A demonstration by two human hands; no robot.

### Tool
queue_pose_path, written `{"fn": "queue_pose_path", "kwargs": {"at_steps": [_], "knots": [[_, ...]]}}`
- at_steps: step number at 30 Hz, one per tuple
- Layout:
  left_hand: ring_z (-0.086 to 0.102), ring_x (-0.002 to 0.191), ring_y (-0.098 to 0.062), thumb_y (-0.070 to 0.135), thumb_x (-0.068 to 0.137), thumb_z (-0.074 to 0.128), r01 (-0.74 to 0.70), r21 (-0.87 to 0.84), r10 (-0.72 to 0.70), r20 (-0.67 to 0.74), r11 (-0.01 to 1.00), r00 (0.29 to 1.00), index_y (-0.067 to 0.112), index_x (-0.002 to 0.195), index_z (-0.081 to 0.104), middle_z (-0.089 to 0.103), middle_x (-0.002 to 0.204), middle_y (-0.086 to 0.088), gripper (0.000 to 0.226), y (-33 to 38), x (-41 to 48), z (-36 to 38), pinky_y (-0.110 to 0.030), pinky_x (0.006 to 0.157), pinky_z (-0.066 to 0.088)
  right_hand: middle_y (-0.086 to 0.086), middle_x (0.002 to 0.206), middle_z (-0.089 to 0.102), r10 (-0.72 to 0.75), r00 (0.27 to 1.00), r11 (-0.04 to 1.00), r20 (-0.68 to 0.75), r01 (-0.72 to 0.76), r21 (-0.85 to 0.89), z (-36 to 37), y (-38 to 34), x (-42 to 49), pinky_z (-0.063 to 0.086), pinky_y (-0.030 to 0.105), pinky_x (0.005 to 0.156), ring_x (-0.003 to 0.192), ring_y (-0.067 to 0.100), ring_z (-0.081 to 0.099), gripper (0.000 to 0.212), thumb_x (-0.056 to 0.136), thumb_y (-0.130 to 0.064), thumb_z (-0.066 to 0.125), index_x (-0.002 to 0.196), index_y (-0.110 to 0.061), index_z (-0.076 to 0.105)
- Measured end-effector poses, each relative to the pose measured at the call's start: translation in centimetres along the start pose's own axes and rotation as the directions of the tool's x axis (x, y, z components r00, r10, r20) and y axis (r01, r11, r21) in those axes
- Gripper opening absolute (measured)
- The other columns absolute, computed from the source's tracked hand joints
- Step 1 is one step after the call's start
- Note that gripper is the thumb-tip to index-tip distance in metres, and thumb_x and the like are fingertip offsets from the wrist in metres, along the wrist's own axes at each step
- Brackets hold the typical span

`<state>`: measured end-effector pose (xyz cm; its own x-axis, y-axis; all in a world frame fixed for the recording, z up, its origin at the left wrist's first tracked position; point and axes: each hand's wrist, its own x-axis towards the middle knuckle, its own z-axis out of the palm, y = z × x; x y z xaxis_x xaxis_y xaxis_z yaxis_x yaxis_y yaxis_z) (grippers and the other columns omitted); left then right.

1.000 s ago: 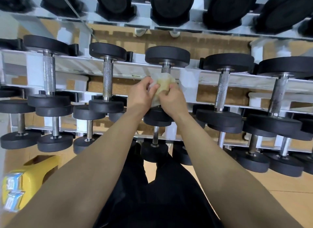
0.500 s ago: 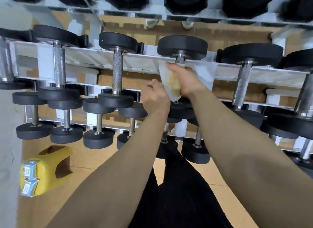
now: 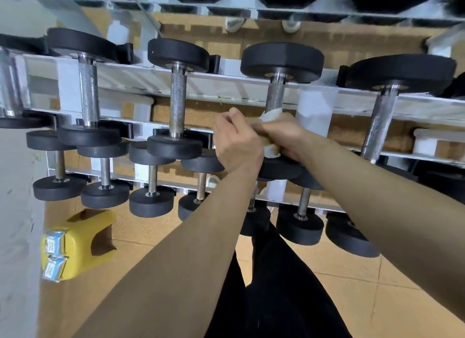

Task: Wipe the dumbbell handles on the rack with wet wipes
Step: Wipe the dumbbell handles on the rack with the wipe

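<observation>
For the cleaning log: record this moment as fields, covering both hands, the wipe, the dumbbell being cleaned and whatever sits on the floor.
right hand: grips the wet wipe around the dumbbell handle
left hand: fingers curled, pressed against the right hand; whether it holds the wipe is hidden
handle state: bare knurled steel shows above the wipe
location: middle shelf of the rack
floor: yellow plastic object at lower left, blue-and-white packets at its left end

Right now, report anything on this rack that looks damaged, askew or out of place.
Nothing is askew: the dumbbells sit straight on the rack. Only the wet wipe, held by the right hand on the handle, looks yellowed, likely dirty.
</observation>
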<state>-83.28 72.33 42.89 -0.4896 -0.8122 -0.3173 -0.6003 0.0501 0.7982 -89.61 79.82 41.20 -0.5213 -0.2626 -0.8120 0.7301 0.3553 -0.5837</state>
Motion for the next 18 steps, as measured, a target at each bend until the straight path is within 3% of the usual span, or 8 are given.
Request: {"fn": "queue_pose_path", "kwargs": {"at_steps": [2,4,9,11,13,14,16,18], "knots": [[0.051,0.086,-0.021,0.037,0.106,0.036,0.004,0.016,-0.004,0.005,1.0,1.0,0.017,0.091,0.05,0.056,0.09,-0.002,0.028,0.0,0.0,0.0,-0.035,0.081,0.037,0.002,0.084,0.077,0.037,0.98,0.998,-0.197,-0.047,-0.046,1.2,-0.3,0.0,0.062,0.027,0.07,0.075,0.011,0.072,0.029,0.067,-0.018,0.091,0.09,-0.01,0.074],[0.052,0.088,-0.022,0.037,0.106,0.036,0.022,0.014,-0.022,-0.001,1.0,1.0,0.016,0.094,0.052,0.058,0.091,-0.002,0.029,-0.1,0.0,0.1,-0.035,0.082,0.038,0.003,0.079,0.075,0.09,0.949,0.995,-0.302,-0.075,0.06,2.1,-0.9,0.5,0.063,0.03,0.068,0.072,0.015,0.073,0.023,0.069,-0.013,0.087,0.088,-0.01,0.073],[0.054,0.09,-0.022,0.041,0.104,0.035,0.022,0.031,-0.021,-0.026,0.999,0.999,0.019,0.095,0.052,0.059,0.091,0.001,0.03,0.1,-0.1,0.2,-0.036,0.081,0.039,-0.004,0.07,0.062,0.097,0.899,0.984,-0.426,-0.022,0.176,2.5,-3.9,1.6,0.051,0.024,0.061,0.065,0.015,0.062,0.022,0.074,-0.021,0.081,0.075,-0.018,0.059],[0.055,0.093,-0.025,0.045,0.102,0.032,0.041,0.049,-0.04,-0.025,0.998,0.999,0.019,0.095,0.052,0.06,0.094,0.0,0.034,0.3,-0.1,0.2,-0.041,0.083,0.042,-0.001,0.075,0.07,0.078,0.93,0.971,-0.359,0.012,0.241,2.0,-4.0,1.6,0.058,0.027,0.066,0.072,0.019,0.069,0.022,0.069,-0.023,0.084,0.082,-0.015,0.068],[0.056,0.095,-0.028,0.05,0.1,0.027,0.063,0.073,-0.062,-0.01,0.995,0.998,0.019,0.095,0.051,0.061,0.097,-0.003,0.039,0.1,0.0,0.1,-0.046,0.086,0.043,0.007,0.091,0.077,0.009,0.988,0.942,-0.153,0.043,0.333,1.0,-3.0,1.6,0.062,0.042,0.087,0.089,0.027,0.075,0.035,0.067,-0.027,0.087,0.094,-0.01,0.076],[0.056,0.095,-0.029,0.052,0.099,0.026,0.077,0.082,-0.078,0.0,0.994,0.997,0.019,0.095,0.05,0.061,0.097,-0.003,0.041,0.2,0.0,0.0,-0.047,0.087,0.044,0.009,0.094,0.077,-0.037,0.998,0.921,-0.049,0.054,0.386,0.5,-2.5,1.3,0.06,0.043,0.09,0.09,0.029,0.074,0.03,0.072,-0.028,0.086,0.094,-0.01,0.077],[0.056,0.095,-0.028,0.052,0.101,0.025,0.108,0.099,-0.11,0.009,0.989,0.994,0.021,0.096,0.05,0.06,0.099,-0.002,0.04,0.7,0.0,0.0,-0.05,0.091,0.044,0.009,0.085,0.07,-0.093,0.989,0.907,0.117,0.035,0.42,-0.4,-1.9,0.9,0.056,0.033,0.077,0.077,0.023,0.069,0.013,0.088,-0.026,0.074,0.086,-0.013,0.073],[0.057,0.097,-0.026,0.051,0.102,0.025,0.12,0.11,-0.121,-0.001,0.987,0.993,0.022,0.098,0.051,0.061,0.101,-0.001,0.039,1.1,-0.3,-0.2,-0.051,0.094,0.044,0.003,0.072,0.063,-0.112,0.973,0.924,0.201,0.027,0.382,-0.9,-1.6,0.4,0.045,0.028,0.063,0.062,0.015,0.057,0.017,0.096,-0.026,0.063,0.083,-0.015,0.065]]}}
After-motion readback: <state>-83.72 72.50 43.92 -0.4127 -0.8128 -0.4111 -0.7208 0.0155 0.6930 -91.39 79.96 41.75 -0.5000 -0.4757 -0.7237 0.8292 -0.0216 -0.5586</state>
